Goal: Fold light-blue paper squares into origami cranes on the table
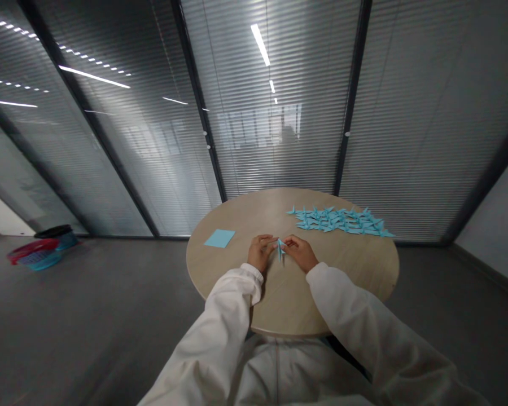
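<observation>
A small, partly folded light blue paper piece (280,248) is held upright between both hands over the middle of a round wooden table (355,270). My left hand (260,251) pinches its left side with curled fingers. My right hand (300,252) pinches its right side. Both arms wear white sleeves. A flat light blue paper square (219,238) lies on the table to the left of my left hand. Several finished blue folded paper figures (341,220) are spread in a patch at the table's far right.
Glass walls with closed blinds and dark frames (347,113) stand behind the table. On the grey floor at the far left sit a red and blue basket (36,254) and a dark bin (59,232).
</observation>
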`<move>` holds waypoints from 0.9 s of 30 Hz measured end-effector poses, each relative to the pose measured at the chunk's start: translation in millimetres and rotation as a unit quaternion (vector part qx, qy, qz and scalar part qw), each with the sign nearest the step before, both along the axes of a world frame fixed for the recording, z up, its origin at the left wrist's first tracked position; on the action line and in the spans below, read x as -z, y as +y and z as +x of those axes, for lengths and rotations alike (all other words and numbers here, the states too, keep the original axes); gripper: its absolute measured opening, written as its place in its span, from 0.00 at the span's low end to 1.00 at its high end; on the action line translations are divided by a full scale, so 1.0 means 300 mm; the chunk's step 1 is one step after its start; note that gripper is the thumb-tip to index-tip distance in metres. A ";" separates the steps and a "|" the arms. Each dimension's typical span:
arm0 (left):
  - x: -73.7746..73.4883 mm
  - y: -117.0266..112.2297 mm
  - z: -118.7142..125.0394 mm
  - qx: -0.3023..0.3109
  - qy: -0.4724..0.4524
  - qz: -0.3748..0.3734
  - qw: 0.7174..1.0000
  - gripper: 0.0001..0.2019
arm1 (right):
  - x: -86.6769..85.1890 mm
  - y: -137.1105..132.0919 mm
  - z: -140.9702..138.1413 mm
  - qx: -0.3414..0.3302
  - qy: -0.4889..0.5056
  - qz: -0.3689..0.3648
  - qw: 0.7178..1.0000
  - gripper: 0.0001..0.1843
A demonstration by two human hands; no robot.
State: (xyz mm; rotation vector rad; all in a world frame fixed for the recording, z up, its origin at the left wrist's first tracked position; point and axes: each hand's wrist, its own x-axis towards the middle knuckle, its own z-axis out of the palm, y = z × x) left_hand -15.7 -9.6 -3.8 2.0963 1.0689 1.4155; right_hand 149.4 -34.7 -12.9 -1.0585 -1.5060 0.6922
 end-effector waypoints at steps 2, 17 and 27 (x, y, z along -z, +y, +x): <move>-0.005 -0.002 -0.002 0.004 0.012 0.009 1.000 0.08 | 0.005 0.000 0.001 0.022 -0.032 0.010 0.999 0.12; -0.023 -0.031 0.008 -0.007 0.011 -0.027 1.000 0.04 | -0.011 -0.013 -0.003 0.057 -0.119 0.093 0.987 0.06; -0.009 -0.038 0.030 0.074 -0.051 -0.126 0.988 0.14 | -0.004 -0.015 -0.004 0.056 -0.112 0.071 0.990 0.06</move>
